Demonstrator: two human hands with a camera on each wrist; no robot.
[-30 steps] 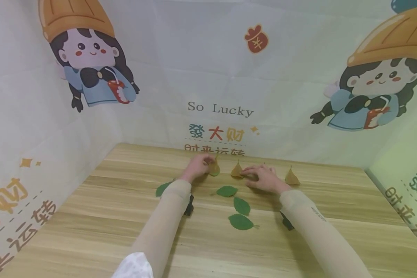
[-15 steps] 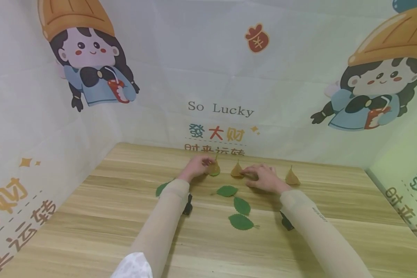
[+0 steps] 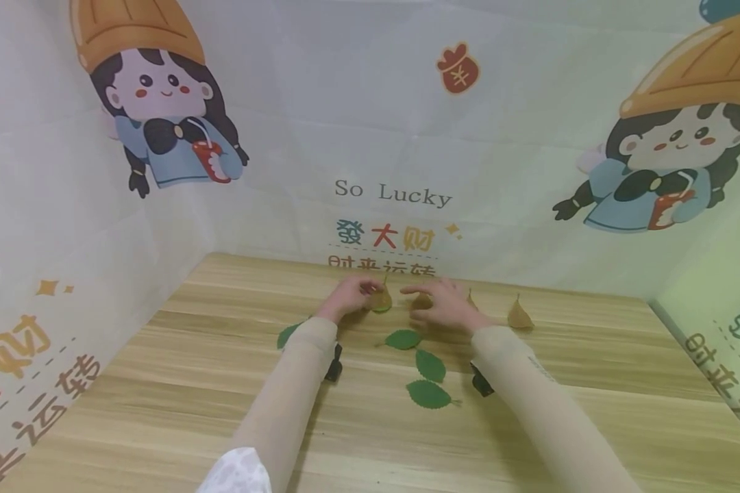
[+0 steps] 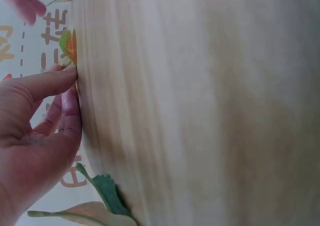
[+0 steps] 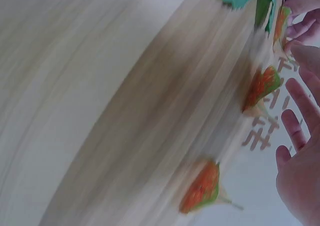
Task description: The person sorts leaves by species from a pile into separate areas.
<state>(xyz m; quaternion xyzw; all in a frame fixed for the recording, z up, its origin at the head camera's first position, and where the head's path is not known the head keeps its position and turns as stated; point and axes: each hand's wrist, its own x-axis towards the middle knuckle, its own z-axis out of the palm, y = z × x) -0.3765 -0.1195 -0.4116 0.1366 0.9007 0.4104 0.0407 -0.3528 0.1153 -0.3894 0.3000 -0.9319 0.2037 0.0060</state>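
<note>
Since the earlier frame the right hand has lifted off the bench and slid left, uncovering a brown leaf behind it; left hand and the rest look unmoved. Right fingers are loosely spread and hold nothing, hovering over the middle brown leaf, probably poised to take it next. Left fingers pinch the leftmost leaf, brown over green, against the bench, thumb and forefinger at its edge; likely pinned so it doesn't slide on the smooth top. Taking that pinched leaf as reference: two brown leaves sit just to its right, in the same row along the back wall, a fourth further right, well apart. Three green leaves run in a diagonal chain toward the camera from it, and one more green leaf lies to its near left, partly under the left forearm. Brown ones are teardrop-shaped with a pointed stem, flat and thin; the wrist view shows orange shading into green. Green ones are oval with serrated edges, matte, look artificial. Bench is pale wood-grain laminate; walls are printed cloth with cartoon figures.
</note>
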